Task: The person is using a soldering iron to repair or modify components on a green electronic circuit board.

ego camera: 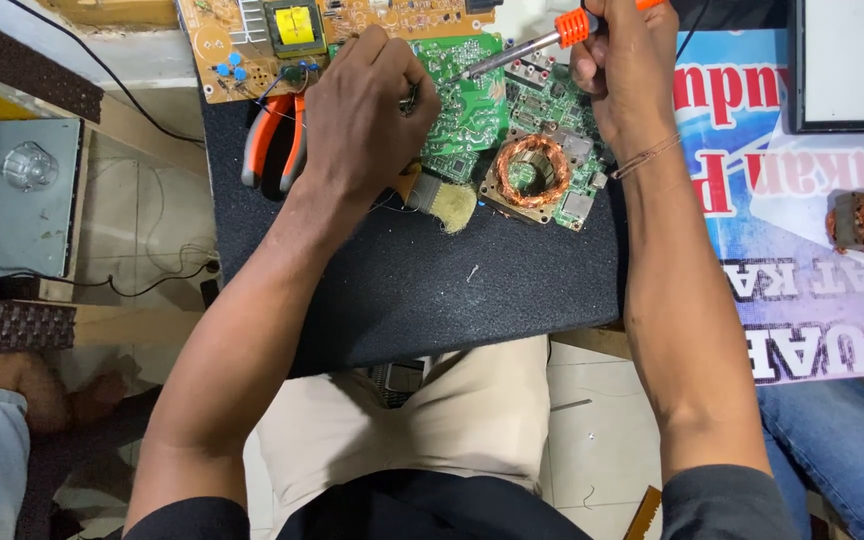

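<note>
Now | right hand (624, 70) fingers clamped on soldering iron (542, 38) | left hand (364, 110) fingers pressing green circuit board (472, 100) | blue banner (752, 130) right.

Single head view, looking steeply down — close over the lap-level work mat (432, 290)

A rough, matt black foam mat (432, 290) was spread over the worktop. On it a green circuit board (472, 100) was seen, glossy with small metal parts, and a coil (533, 171) of shiny copper wire was mounted on it. A soldering iron (527, 45) with a dull metal shaft and an orange plastic grip was held by the right hand (627, 60). Pliers (274, 145) with smooth orange and grey plastic handles were laid beside the left hand (362, 110). A brush (442, 200) with pale, soft bristles was noted. A glossy printed banner (802, 230) was laid at the right.
</note>
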